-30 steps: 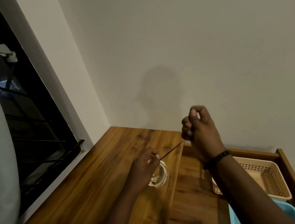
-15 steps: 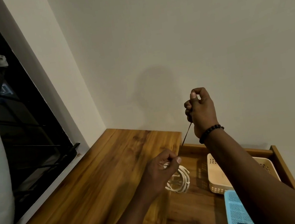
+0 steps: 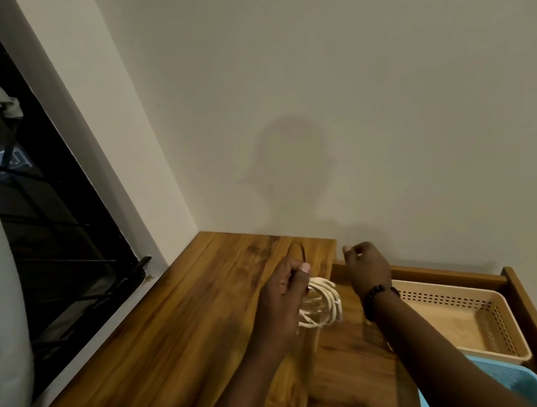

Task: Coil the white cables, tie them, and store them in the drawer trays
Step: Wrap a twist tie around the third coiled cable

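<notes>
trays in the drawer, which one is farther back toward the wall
The beige perforated tray sits farther back, nearer the wall. The blue tray lies in front of it, closer to the person and partly hidden by the right forearm.

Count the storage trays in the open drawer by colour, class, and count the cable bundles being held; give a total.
Beige tray: 1
Blue tray: 1
White cable coil, held in the left hand: 1
Total: 3
</notes>
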